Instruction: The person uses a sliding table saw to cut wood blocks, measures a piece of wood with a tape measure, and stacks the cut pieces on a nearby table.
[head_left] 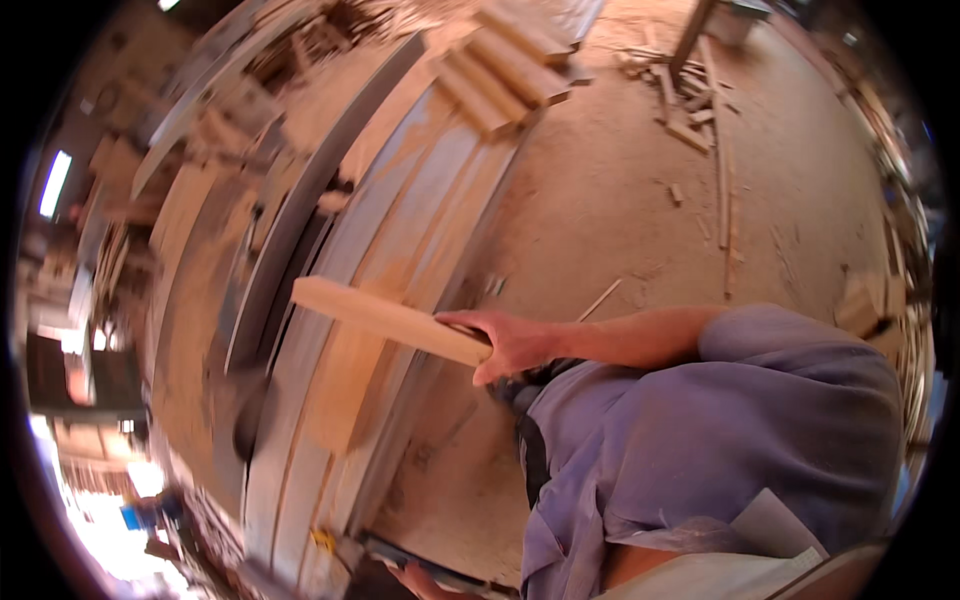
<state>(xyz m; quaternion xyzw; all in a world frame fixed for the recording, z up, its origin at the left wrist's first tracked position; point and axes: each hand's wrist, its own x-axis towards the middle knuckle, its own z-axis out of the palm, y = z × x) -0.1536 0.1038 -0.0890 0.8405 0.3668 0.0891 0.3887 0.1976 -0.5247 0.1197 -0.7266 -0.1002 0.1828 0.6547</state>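
Observation:
My right hand [510, 345] grips one end of a pale, squared wooden board [390, 318], with the fingers and thumb wrapped round it. The board reaches leftward over a long grey metal machine table [300, 390] with lengthwise grooves and tan dust on it. Its far end lies near the long upright metal guide [320, 190]. Down at the lower edge, part of my left hand [420, 582] shows beside the table's near corner. Most of that hand is cut off, and I cannot make out anything in it.
Several cut wooden blocks [490, 85] lie stacked at the table's far end. Offcuts [690, 110] and long thin strips [725, 190] are scattered on the dusty floor [620, 200]. A yellow piece [322, 541] sits at the table's near end. More timber lines the right rim.

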